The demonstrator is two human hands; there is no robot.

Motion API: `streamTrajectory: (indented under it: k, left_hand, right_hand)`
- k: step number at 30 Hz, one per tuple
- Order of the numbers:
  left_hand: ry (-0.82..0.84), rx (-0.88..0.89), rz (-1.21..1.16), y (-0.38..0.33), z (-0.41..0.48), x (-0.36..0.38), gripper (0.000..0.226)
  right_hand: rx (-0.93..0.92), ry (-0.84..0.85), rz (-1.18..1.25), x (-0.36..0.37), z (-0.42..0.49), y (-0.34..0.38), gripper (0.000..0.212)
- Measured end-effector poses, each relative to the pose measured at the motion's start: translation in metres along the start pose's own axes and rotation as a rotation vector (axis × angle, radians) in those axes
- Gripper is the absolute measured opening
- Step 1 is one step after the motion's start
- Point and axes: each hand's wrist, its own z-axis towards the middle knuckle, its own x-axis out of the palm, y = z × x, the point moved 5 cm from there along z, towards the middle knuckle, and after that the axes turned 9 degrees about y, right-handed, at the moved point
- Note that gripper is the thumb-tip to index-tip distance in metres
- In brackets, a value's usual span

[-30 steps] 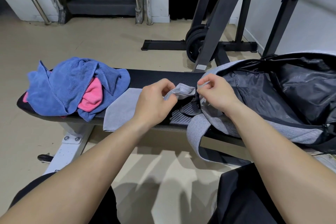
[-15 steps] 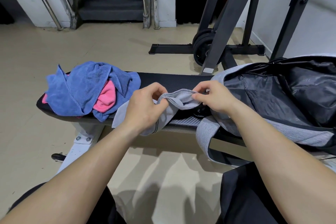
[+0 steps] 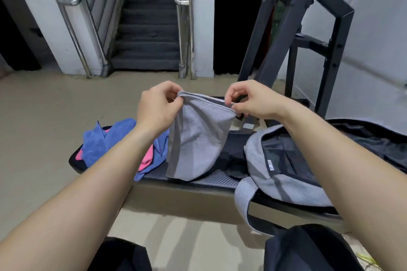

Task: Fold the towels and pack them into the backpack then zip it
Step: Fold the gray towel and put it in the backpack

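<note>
A grey towel [image 3: 196,141] hangs doubled over in the air above the black bench [image 3: 220,179]. My left hand [image 3: 157,105] pinches its upper left corner and my right hand [image 3: 251,101] pinches its upper right corner. The towel's lower edge just reaches the bench top. To the right lies a grey backpack [image 3: 284,185], unzipped, with its dark lining showing. On the bench's left end a blue towel [image 3: 110,138] lies crumpled over a pink towel [image 3: 147,158], partly hidden behind my left forearm.
A dark steel weight rack [image 3: 286,35] stands behind the bench on the right. A staircase [image 3: 149,28] with metal handrails rises at the back. Beige floor [image 3: 55,116] spreads to the left of the bench. My dark-clothed knees [image 3: 308,248] are at the bottom edge.
Both hands have lifted the grey towel off the bench and spread it by its top corners, so it now hangs down. The camera has tilted upward.
</note>
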Motion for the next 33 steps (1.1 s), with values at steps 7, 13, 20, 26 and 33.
streamTrajectory:
  k: [7,13,20,26,33]
  left_hand:
    - [-0.039,-0.074,-0.067,-0.008,0.005,-0.016,0.014]
    - [-0.022,-0.089,-0.098,-0.012,-0.005,-0.016,0.012]
    - [-0.105,-0.075,-0.094,-0.041,-0.002,-0.047,0.01]
    - [-0.08,-0.105,-0.104,-0.037,-0.004,-0.05,0.006]
    - [0.135,-0.169,-0.055,-0.007,-0.009,-0.018,0.005]
  right_hand:
    - [0.032,-0.126,-0.084,-0.013,-0.013,0.026,0.019]
    - [0.014,-0.07,-0.3,0.002,-0.015,0.032,0.029]
    - [-0.113,-0.207,-0.015,-0.032,-0.017,0.066,0.021]
    - [-0.011,-0.043,0.185,-0.027,-0.011,0.063,0.008]
    - [0.111,-0.067,0.173,0.003,-0.005,0.038,0.011]
